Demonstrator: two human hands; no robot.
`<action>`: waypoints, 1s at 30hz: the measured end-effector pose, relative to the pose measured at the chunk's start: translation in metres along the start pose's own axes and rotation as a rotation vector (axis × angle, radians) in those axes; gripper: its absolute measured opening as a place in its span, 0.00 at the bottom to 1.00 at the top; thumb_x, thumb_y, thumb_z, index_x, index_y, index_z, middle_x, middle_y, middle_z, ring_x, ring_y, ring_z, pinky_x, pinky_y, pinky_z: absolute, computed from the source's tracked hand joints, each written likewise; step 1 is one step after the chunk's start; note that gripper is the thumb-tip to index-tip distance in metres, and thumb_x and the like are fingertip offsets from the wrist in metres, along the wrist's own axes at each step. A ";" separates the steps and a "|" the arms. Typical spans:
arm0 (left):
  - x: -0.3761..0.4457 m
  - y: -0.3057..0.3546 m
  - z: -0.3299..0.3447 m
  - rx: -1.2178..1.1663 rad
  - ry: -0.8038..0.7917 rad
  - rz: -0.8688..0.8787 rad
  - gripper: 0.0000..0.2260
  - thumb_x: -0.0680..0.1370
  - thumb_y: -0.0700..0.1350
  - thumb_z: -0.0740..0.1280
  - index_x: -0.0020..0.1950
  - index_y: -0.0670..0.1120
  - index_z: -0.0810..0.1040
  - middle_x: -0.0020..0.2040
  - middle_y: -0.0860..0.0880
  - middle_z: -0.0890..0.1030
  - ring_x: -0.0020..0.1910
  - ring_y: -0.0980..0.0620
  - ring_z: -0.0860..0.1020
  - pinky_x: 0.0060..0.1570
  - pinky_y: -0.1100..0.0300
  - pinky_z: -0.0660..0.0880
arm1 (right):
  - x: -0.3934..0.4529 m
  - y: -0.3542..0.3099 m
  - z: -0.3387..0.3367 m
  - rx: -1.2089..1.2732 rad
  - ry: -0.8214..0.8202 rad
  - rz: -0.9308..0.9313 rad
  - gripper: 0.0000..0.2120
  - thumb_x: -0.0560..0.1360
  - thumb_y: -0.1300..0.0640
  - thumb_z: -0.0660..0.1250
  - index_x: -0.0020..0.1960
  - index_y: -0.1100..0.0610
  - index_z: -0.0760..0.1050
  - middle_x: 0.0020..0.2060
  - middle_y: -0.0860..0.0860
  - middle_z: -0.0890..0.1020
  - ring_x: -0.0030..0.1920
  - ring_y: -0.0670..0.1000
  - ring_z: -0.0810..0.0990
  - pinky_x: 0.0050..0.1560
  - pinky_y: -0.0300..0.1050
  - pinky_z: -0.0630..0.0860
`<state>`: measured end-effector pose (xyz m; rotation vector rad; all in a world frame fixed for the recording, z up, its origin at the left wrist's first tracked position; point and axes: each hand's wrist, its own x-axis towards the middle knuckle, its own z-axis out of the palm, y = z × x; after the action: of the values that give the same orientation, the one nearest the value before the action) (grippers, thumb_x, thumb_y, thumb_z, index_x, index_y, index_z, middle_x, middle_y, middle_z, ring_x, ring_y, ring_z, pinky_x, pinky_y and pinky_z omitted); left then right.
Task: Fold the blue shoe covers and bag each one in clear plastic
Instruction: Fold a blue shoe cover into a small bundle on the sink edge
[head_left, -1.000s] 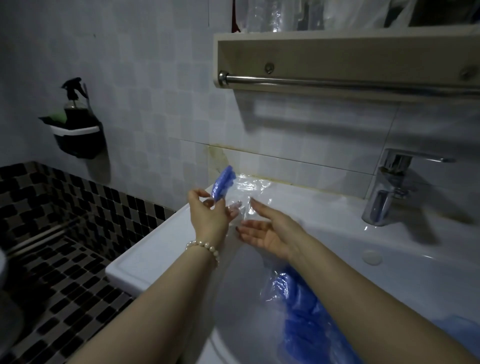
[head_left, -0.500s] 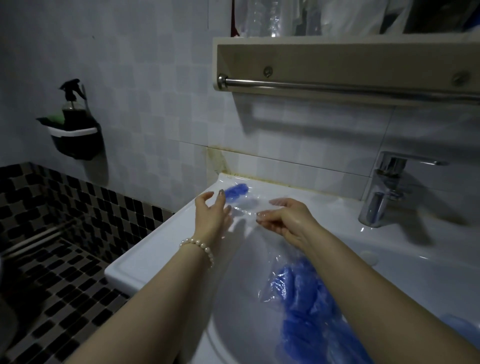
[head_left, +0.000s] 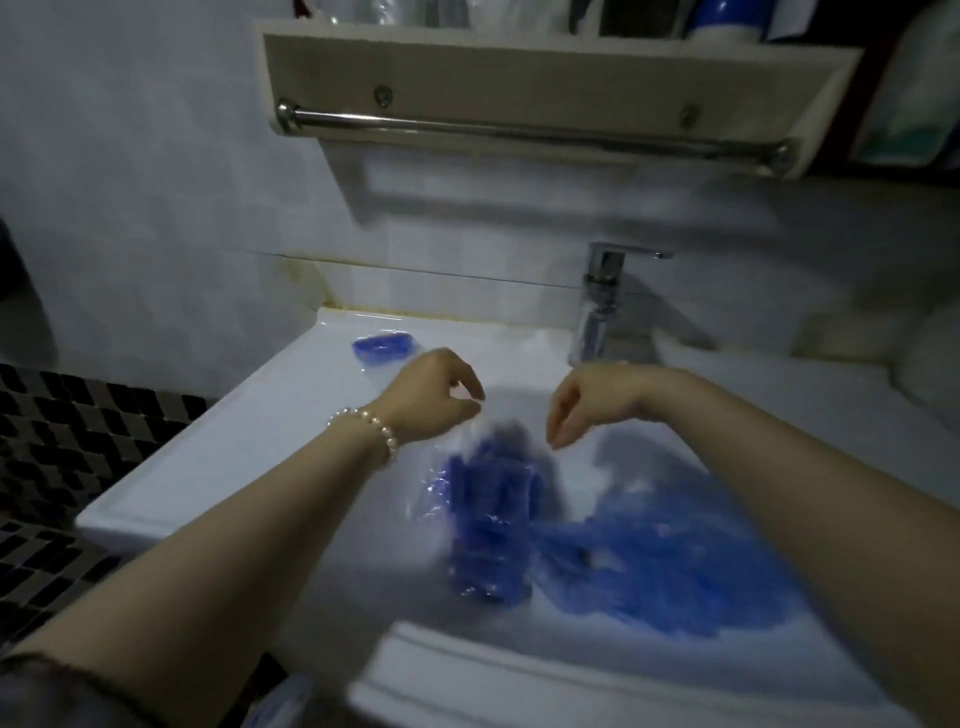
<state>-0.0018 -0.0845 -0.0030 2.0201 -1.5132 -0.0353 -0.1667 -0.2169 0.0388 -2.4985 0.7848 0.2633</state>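
A folded blue shoe cover in its clear plastic bag (head_left: 383, 347) lies on the sink's back left ledge, apart from both hands. My left hand (head_left: 436, 397), with a pearl bracelet on the wrist, hovers over the basin, its fingers curled down and pinching the top of a clear plastic pack of blue shoe covers (head_left: 493, 514). The pack is blurred. My right hand (head_left: 587, 402) hangs beside it with loosely drooping fingers and holds nothing. A loose heap of blue shoe covers (head_left: 654, 566) fills the basin's right side under my right forearm.
The white sink (head_left: 218, 447) has a chrome tap (head_left: 597, 306) at the back. Above it hangs a shelf with a metal towel rail (head_left: 519, 132). A black-and-white mosaic floor (head_left: 57, 431) lies to the left.
The bagged cover left my hands and now lies on the back ledge. Both hands drew back over the basin, and the left one took the top of the plastic pack. The view swung right.
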 end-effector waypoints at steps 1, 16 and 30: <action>0.003 0.017 0.006 0.021 -0.132 0.003 0.07 0.72 0.44 0.72 0.50 0.48 0.83 0.57 0.47 0.76 0.57 0.49 0.75 0.57 0.59 0.70 | -0.014 0.011 -0.002 -0.117 -0.066 0.015 0.05 0.69 0.58 0.75 0.44 0.51 0.81 0.46 0.46 0.81 0.45 0.41 0.76 0.49 0.37 0.71; -0.015 0.101 0.133 0.304 -0.628 0.130 0.18 0.76 0.36 0.63 0.67 0.43 0.72 0.65 0.42 0.74 0.63 0.43 0.73 0.61 0.56 0.68 | -0.072 0.075 0.037 -0.232 -0.277 0.249 0.17 0.75 0.57 0.68 0.62 0.62 0.75 0.47 0.53 0.74 0.42 0.50 0.73 0.39 0.37 0.70; -0.056 -0.024 -0.018 -0.029 -0.265 -0.391 0.23 0.73 0.36 0.66 0.67 0.44 0.67 0.62 0.45 0.74 0.58 0.47 0.75 0.50 0.62 0.72 | 0.027 -0.099 -0.035 1.178 0.545 -0.453 0.22 0.67 0.79 0.58 0.46 0.56 0.78 0.44 0.57 0.80 0.37 0.52 0.80 0.40 0.42 0.79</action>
<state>0.0058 -0.0233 -0.0179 2.3278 -1.2310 -0.4954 -0.0867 -0.1780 0.1005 -1.4989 0.3355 -0.8341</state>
